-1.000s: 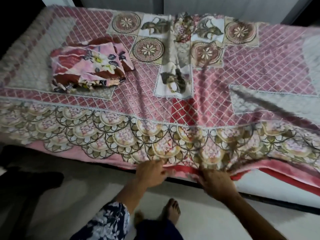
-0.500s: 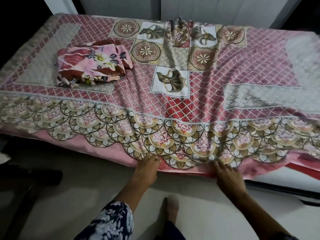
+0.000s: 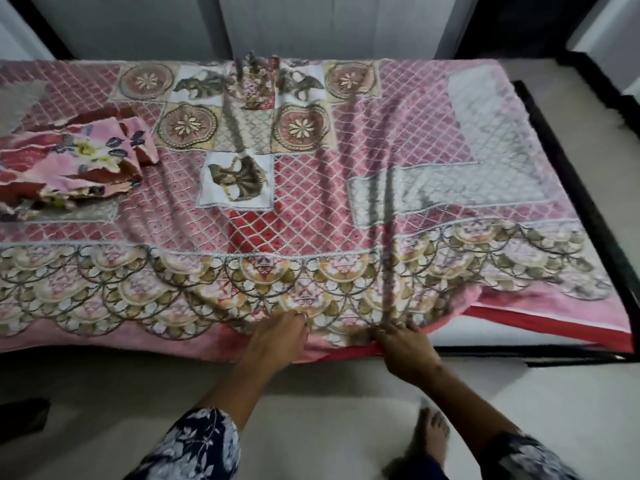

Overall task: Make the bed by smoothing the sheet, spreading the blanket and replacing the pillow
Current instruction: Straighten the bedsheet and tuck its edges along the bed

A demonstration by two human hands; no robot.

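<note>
Folded pink floral cloth (image 3: 72, 164) lies far left on the bed. Pink lattice-patterned blanket (image 3: 311, 209) covers the mattress, long axis left-right, scalloped border toward viewer. Left hand (image 3: 277, 337) and right hand (image 3: 403, 344) both pinch its near hem, creases fanning away.

no readable text, labels, brands or numbers; only woven patterns on blanket (image 3: 311, 209)

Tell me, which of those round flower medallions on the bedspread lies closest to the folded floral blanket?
The lower-left medallion, nearest the folded blanket; the other three lie farther right or back.
</note>
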